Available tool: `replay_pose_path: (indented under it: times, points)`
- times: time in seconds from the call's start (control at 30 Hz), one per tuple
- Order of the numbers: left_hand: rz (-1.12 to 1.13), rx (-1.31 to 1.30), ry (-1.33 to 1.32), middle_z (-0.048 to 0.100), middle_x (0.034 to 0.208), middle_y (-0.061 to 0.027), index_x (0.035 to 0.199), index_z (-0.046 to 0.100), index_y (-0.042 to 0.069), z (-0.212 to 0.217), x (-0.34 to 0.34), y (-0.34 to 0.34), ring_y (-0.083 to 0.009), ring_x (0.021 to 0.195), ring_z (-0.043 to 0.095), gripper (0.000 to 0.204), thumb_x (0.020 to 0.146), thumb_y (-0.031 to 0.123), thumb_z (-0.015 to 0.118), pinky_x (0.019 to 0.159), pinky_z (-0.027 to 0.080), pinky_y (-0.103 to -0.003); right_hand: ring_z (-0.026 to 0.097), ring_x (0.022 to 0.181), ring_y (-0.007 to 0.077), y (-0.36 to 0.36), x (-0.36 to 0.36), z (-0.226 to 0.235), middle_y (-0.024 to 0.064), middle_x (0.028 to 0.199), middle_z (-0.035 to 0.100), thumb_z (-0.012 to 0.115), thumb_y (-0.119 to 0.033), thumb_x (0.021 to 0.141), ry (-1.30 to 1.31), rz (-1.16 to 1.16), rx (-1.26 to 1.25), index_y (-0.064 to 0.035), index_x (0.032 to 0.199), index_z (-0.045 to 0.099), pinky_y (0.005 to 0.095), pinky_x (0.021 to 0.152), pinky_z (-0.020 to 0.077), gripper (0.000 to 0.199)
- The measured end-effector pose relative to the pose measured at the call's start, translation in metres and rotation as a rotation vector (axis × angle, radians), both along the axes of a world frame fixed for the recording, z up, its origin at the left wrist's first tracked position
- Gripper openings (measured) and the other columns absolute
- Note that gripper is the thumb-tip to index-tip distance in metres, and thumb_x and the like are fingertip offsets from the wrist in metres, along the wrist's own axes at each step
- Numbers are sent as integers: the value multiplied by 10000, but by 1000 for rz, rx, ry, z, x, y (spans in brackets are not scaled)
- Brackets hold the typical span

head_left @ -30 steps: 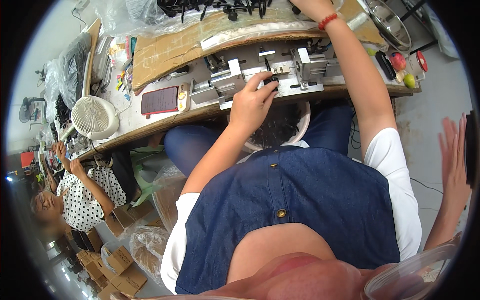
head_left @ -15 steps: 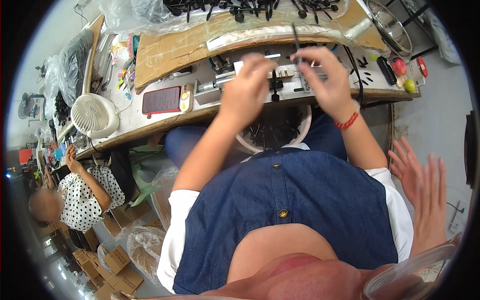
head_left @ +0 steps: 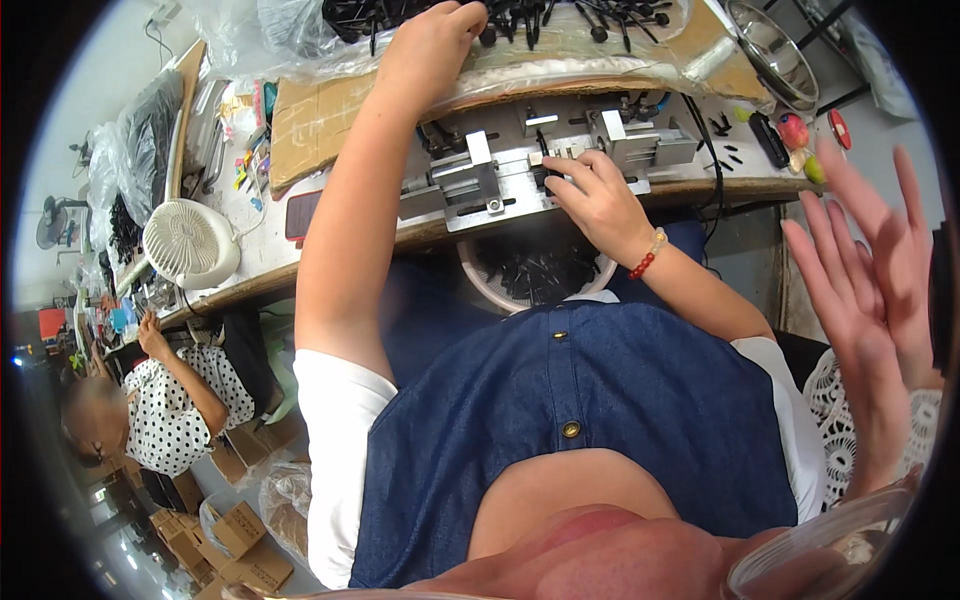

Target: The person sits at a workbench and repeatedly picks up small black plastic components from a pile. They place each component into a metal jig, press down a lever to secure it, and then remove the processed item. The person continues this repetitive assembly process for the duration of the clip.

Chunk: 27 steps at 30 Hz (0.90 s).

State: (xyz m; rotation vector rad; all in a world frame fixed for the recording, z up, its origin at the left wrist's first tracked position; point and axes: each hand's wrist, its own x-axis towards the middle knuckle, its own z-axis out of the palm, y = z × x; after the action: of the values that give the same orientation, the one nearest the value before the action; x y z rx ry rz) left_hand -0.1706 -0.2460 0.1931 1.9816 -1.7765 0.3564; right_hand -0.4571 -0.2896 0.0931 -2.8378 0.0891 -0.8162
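Observation:
My left hand (head_left: 437, 48) reaches to the far side of the bench, its fingers curled at the edge of a heap of black stemmed parts with knob-like ends (head_left: 530, 22). Whatever lies between those fingertips is hidden. In front of me sits a metal clamping fixture (head_left: 485, 178) with upright plates on both sides. At its middle, my right hand (head_left: 603, 208) has thumb and fingers closed on a black stemmed part (head_left: 543, 148) lying across the fixture; the fingers partly cover it.
Below the bench edge, a pale-rimmed basin (head_left: 482, 288) holds black parts. Cardboard (head_left: 310, 125) backs the fixture. A white fan (head_left: 190, 238) and a phone (head_left: 300, 215) are to the left; a steel bowl (head_left: 775, 55) is far right. Another person's hands (head_left: 865, 290) are raised close on my right.
My left hand has moved from the fixture out to the far heap. My right hand has come down onto the fixture; the dark rod that stuck up from it no longer shows there.

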Motion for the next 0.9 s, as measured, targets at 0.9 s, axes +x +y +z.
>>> replay_pose_path:
  times: [0.9]
  points:
    - [-8, -135, 540, 640, 1166, -57, 1072, 780, 127, -110, -156, 89, -201, 764, 708, 193, 880, 123, 795, 672, 567, -342, 632, 975, 317, -138, 51, 87, 136, 967, 693, 714, -176, 904, -53, -229, 284, -37, 1052, 729, 416, 893, 502, 203]
